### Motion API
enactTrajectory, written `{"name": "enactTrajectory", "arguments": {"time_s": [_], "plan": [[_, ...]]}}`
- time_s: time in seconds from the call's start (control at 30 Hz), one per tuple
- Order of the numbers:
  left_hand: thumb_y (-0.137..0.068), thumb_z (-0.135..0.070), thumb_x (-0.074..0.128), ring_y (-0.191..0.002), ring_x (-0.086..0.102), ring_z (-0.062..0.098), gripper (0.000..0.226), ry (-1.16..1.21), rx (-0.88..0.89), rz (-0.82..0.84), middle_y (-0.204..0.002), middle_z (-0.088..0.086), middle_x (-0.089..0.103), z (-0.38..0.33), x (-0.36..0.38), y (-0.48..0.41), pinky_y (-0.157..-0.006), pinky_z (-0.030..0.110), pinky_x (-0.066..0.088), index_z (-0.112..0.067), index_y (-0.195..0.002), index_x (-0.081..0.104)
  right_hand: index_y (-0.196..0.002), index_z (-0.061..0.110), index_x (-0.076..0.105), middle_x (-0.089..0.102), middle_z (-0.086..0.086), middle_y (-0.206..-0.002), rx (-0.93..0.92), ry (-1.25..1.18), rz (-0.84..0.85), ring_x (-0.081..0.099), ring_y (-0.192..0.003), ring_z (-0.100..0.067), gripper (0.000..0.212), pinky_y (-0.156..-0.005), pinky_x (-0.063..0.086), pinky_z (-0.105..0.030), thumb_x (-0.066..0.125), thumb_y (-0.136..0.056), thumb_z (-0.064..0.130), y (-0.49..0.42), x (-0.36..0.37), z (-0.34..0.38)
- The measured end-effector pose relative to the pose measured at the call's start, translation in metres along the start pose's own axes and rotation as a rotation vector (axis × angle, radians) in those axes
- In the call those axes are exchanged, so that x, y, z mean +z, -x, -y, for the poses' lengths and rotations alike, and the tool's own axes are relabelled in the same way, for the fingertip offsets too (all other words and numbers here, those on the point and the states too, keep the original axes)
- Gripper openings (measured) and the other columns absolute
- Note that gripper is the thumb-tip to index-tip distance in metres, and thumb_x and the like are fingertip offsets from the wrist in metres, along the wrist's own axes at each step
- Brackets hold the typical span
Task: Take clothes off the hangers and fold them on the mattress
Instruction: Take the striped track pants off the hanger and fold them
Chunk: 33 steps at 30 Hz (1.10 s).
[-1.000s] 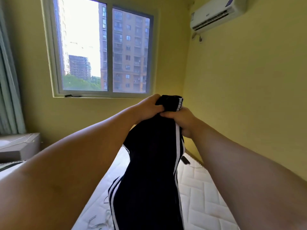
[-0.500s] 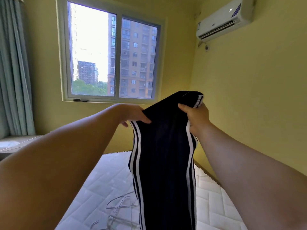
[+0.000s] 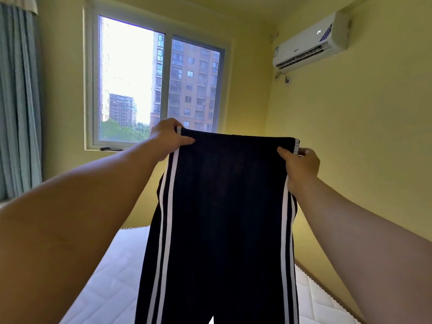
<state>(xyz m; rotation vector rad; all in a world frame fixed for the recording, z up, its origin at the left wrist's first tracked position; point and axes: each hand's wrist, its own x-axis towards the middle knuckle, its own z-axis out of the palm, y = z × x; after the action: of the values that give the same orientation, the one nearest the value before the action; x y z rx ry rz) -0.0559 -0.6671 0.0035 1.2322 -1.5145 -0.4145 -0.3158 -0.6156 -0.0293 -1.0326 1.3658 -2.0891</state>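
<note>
**Dark trousers held up by the waistband, ready to be laid down**

At the far left a grey-green curtain (image 3: 18, 101) hangs beside the window (image 3: 159, 83). In front of the window the left hand (image 3: 166, 139) pinches the left corner of the waistband (image 3: 236, 140), with the thumb on the near side of the cloth and the fingers curled round behind it.

Between the two hands the trousers (image 3: 224, 218) hang straight down in the air, spread flat at the top, with white stripes (image 3: 167, 230) running down each outer seam. They are above the white quilted mattress (image 3: 109, 293) and do not visibly rest on it; the leg ends run out of view below. No hanger shows in them.

The right hand (image 3: 301, 167) holds the opposite corner the same way, thumb pressed on the front and fingers wrapped round the edge.

The cloth looks soft, light and limp — it keeps no shape of its own and drapes wherever it is not held. The waistband corners seem the best hold, since the band is thicker and the side stripes give a line for matching leg to leg. Let go of one corner and the pair will likely sag and twist, so lowering it flat with both corners kept apart should serve best.

High on the right wall sits an air conditioner (image 3: 311, 40).
</note>
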Motion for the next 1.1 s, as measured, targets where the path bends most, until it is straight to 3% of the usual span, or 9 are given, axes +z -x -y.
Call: {"name": "enactTrajectory", "arguments": {"time_s": [0.17, 0.33, 0.43, 0.63, 0.7, 0.8, 0.87, 0.97, 1.1], "plan": [[-0.086, -0.015, 0.066, -0.096, 0.056, 0.026, 0.037, 0.051, 0.029, 0.115, -0.112, 0.015, 0.056, -0.001, 0.003, 0.002, -0.082, 0.037, 0.051, -0.011, -0.12, 0.051, -0.075, 0.013, 0.047, 0.058, -0.011, -0.093, 0.072, 0.032, 0.095, 0.056, -0.089, -0.024, 0.027, -0.088, 0.051, -0.043, 0.073, -0.08, 0.015, 0.0, 0.001, 0.006], [-0.084, -0.012, 0.068, -0.101, 0.06, 0.032, 0.025, 0.146, -0.094, 0.194, -0.113, 0.019, 0.061, -0.001, -0.007, 0.009, -0.095, 0.044, 0.049, -0.007, -0.107, 0.059, -0.089, 0.006, 0.051, 0.059, -0.02, -0.116, 0.179, 0.009, 0.139, 0.06, -0.105, -0.035, 0.026, -0.091, 0.05, -0.05, 0.074, -0.077, 0.01, 0.0, -0.005, 0.006], [-0.073, -0.012, 0.079, -0.102, 0.063, 0.031, 0.046, 0.277, -0.274, 0.18, -0.112, 0.016, 0.064, 0.008, -0.015, 0.007, -0.091, 0.044, 0.051, -0.004, -0.114, 0.061, -0.106, 0.004, 0.05, 0.056, -0.013, -0.115, 0.214, -0.055, 0.115, 0.055, -0.109, -0.029, 0.037, -0.096, 0.046, -0.043, 0.073, -0.077, 0.008, -0.001, -0.008, 0.004], [-0.087, -0.011, 0.061, -0.114, 0.056, 0.031, 0.044, 0.243, -0.593, 0.231, -0.125, 0.012, 0.057, 0.027, 0.031, 0.021, -0.1, 0.044, 0.045, 0.001, -0.128, 0.05, -0.105, 0.005, 0.051, 0.054, -0.007, -0.101, 0.239, 0.198, 0.034, 0.053, -0.083, -0.023, 0.025, -0.07, 0.043, -0.029, 0.063, -0.083, 0.006, 0.023, 0.016, -0.021], [-0.091, -0.006, 0.054, -0.091, 0.066, 0.028, 0.027, 0.315, -0.623, 0.253, -0.109, 0.017, 0.062, 0.016, 0.052, 0.032, -0.08, 0.042, 0.056, 0.005, -0.115, 0.056, -0.086, 0.007, 0.053, 0.055, -0.008, -0.088, 0.201, 0.251, 0.086, 0.052, -0.071, -0.022, 0.011, -0.063, 0.042, -0.025, 0.063, -0.082, 0.005, 0.032, 0.025, -0.023], [-0.092, -0.001, 0.05, -0.056, 0.06, 0.022, 0.01, 0.486, -0.547, 0.3, -0.075, 0.013, 0.056, -0.014, 0.076, 0.053, -0.059, 0.032, 0.054, 0.001, -0.084, 0.056, -0.074, 0.012, 0.054, 0.059, -0.011, -0.082, 0.162, 0.202, 0.291, 0.059, -0.079, -0.027, 0.015, -0.077, 0.051, -0.037, 0.068, -0.077, 0.008, 0.044, 0.042, -0.024], [-0.092, -0.009, 0.055, -0.064, 0.06, 0.022, 0.008, 0.571, -0.492, 0.348, -0.076, 0.011, 0.059, -0.027, 0.085, 0.057, -0.068, 0.032, 0.053, -0.002, -0.091, 0.059, -0.083, 0.008, 0.058, 0.063, -0.014, -0.085, 0.203, 0.038, 0.479, 0.063, -0.082, -0.03, 0.01, -0.08, 0.051, -0.042, 0.064, -0.084, 0.016, 0.053, 0.047, -0.022], [-0.089, -0.035, 0.062, -0.067, 0.067, 0.025, 0.038, 0.703, -0.379, 0.446, -0.086, 0.015, 0.069, -0.033, 0.08, 0.06, -0.057, 0.029, 0.057, 0.001, -0.1, 0.063, -0.081, 0.004, 0.064, 0.068, -0.01, -0.067, 0.363, -0.27, 0.634, 0.066, -0.063, -0.021, 0.05, -0.068, 0.049, -0.033, 0.037, -0.098, 0.043, 0.055, 0.042, -0.015], [-0.076, -0.002, 0.073, -0.083, 0.068, 0.031, 0.029, 0.516, -0.101, 0.458, -0.095, 0.024, 0.068, -0.025, 0.073, 0.06, -0.082, 0.041, 0.057, 0.009, -0.101, 0.065, -0.097, 0.002, 0.064, 0.068, -0.012, -0.081, 0.352, -0.383, 0.65, 0.062, -0.077, -0.021, 0.046, -0.073, 0.049, -0.029, 0.035, -0.1, 0.036, 0.058, 0.038, -0.007]]}}
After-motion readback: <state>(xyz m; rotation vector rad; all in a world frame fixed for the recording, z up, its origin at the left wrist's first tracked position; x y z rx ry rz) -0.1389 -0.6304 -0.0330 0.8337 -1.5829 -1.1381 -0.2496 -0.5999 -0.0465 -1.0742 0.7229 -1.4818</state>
